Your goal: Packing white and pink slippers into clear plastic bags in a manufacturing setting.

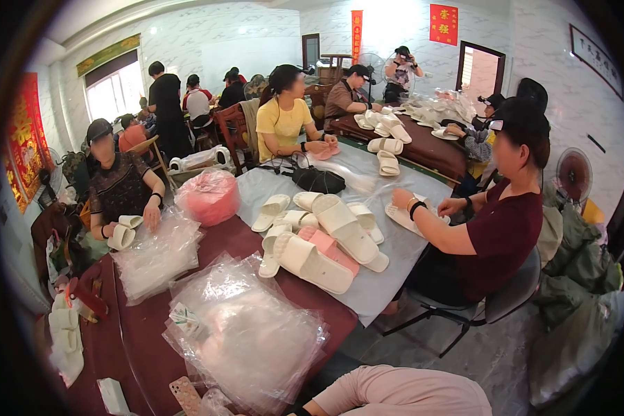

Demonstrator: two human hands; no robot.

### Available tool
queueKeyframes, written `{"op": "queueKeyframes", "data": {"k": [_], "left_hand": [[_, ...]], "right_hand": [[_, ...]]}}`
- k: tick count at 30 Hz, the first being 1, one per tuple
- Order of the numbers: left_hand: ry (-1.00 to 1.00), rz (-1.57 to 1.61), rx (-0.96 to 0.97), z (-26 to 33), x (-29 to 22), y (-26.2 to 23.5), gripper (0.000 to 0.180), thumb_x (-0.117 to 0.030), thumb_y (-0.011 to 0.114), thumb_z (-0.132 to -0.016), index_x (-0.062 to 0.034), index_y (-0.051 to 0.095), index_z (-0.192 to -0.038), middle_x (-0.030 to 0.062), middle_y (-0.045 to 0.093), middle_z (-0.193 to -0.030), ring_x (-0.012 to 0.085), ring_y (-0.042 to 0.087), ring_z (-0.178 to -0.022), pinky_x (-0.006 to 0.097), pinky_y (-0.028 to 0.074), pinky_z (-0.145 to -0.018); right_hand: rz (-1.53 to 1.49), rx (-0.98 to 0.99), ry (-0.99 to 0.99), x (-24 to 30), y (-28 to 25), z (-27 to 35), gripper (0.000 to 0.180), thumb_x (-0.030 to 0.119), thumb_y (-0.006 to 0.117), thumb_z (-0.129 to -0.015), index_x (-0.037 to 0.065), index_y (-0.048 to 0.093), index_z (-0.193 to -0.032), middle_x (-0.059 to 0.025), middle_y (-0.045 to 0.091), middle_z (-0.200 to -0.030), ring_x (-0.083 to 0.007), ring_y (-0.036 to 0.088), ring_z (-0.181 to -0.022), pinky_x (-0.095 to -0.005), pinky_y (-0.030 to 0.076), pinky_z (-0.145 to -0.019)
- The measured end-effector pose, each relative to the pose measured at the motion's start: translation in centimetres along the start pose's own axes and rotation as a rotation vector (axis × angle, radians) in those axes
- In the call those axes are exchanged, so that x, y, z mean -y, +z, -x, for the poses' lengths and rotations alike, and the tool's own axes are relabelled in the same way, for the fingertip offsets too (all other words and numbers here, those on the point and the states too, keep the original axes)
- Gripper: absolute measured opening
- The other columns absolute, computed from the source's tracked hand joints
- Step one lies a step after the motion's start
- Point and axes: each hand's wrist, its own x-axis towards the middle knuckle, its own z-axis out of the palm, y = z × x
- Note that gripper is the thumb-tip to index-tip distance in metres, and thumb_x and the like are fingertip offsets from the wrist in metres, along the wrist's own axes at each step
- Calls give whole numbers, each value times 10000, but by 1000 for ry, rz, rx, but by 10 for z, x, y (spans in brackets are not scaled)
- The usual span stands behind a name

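Neither of my hands shows. A pale pink sleeve [402,392] enters at the lower edge; its bare wrist bears a dark band, and the right hand beyond is cut off by the frame. Nearest to it lies a large stack of clear plastic bags [249,336] on the dark red table [111,347]. A phone in a patterned pink case [184,395] and a small white box [112,396] sit by the lower edge. Beyond the bags is a pile of cream slippers [315,260] with a pink slipper [329,248] among them.
A pink bundle in plastic [208,196] and a black pouch [317,179] lie farther back. At right a co-worker in maroon [509,222] handles a slipper from a chair [513,288]. Another at left [121,184] has slippers and bags. Sacks [579,298] fill the right side.
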Motion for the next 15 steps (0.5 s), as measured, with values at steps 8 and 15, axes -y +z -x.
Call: {"op": "queueKeyframes", "data": {"k": [8, 15], "left_hand": [[-6, 45, 43, 23, 17, 2, 534, -216, 693, -777, -15, 527, -1243, 205, 560, -1209, 278, 539, -1100, 344, 407, -954], [31, 66, 123, 26, 17, 6, 522, -208, 691, -778, -11, 533, -1234, 200, 567, -1198, 275, 541, -1094, 344, 409, -950]], "right_hand": [[1330, 297, -1025, -170, 30, 7, 476, 368, 505, -898, 100, 476, -1290, -74, 528, -1189, -228, 482, -1034, -450, 365, -849], [611, 488, -349, -199, 42, 15, 492, 368, 554, -868, 77, 489, -1259, -107, 571, -1149, -265, 549, -1001, -440, 430, -825]]}}
